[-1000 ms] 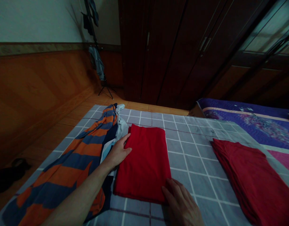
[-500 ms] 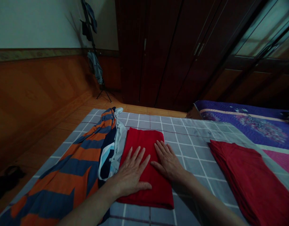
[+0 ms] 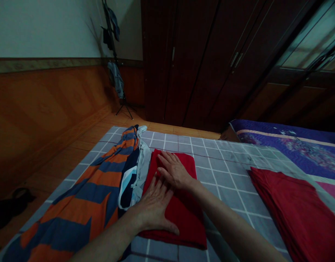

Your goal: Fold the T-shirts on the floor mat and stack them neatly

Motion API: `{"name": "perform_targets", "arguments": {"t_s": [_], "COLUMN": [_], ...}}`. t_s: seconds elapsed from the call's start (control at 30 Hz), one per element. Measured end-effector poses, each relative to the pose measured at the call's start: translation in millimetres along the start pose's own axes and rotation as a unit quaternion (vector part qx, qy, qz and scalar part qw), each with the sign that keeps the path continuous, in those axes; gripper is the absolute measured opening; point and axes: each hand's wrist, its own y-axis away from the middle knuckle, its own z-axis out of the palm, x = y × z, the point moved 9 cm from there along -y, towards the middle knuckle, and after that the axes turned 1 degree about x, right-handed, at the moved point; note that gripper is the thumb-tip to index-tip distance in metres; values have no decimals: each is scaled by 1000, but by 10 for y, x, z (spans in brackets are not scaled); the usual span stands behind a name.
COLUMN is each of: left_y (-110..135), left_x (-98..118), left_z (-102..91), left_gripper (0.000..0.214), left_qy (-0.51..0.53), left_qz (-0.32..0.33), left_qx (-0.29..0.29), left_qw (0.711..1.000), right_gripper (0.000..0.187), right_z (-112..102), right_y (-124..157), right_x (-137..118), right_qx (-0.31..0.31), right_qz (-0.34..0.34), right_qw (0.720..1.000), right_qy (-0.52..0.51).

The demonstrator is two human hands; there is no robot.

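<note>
Count from my feed: two red cloths on the grey checked bedsheet [image 3: 224,182], one folded red cloth [image 3: 190,225] mid-sheet, one red pile [image 3: 295,214] off right. One orange-and-navy striped garment [image 3: 85,203], one white-and-blue garment [image 3: 134,182] just beside the fold. Left hand [image 3: 155,209] and right hand [image 3: 174,171] lie open, fingers spread, flat on the folded red cloth, not gripping.

Bedroom in a private home. A dark wooden wardrobe [image 3: 181,62] fills the far wall. A wood-panelled wall [image 3: 47,105] runs along my left, with a clothes stand [image 3: 124,109] in the corner, garments hanging on it. Ahead of me lie a grey checked bedsheet [image 3: 224,171] and a purple quilt [image 3: 290,145]. Folded red cloth [image 3: 189,218] sits on the sheet. A dark sandal [image 3: 11,207] rests on the tiled floor [image 3: 102,134].
</note>
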Motion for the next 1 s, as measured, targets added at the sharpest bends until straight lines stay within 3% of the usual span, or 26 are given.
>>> {"name": "perform_targets", "arguments": {"t_s": [0.17,0.3,0.4,0.5,0.63,0.73,0.87,1.0], "left_y": [3,-8,-10,0,9,6,7,13], "left_x": [-42,-39,-23,9,4,-4,-8,-13], "left_z": [0,-8,-17,-30,-26,-23,-2,-2], "left_gripper": [115,116,117,117,114,116,123,121], "left_qy": [13,9,11,-1,-31,-42,-57,-65], "left_qz": [-19,-37,-23,9,1,-19,-19,-6], "left_qx": [-7,-23,-6,13,-5,-24,-23,5], "left_qw": [1000,999,1000,1000,1000,999,998,998], "right_gripper": [61,65,68,71,82,88,89,73], "right_z": [257,222,66,-26,55,186,197,-63], "right_y": [-323,-286,-16,520,1374,1802,1953,1680], "right_x": [-86,-86,-151,-241,-368,-421,-388,-180], "right_qx": [-51,-53,-27,12,70,83,56,54], "right_qz": [-31,-30,-22,-9,-35,-67,-66,8], "right_qw": [998,998,998,999,997,992,995,998], "right_qy": [-27,-35,-44,-34,21,65,40,-10]}}
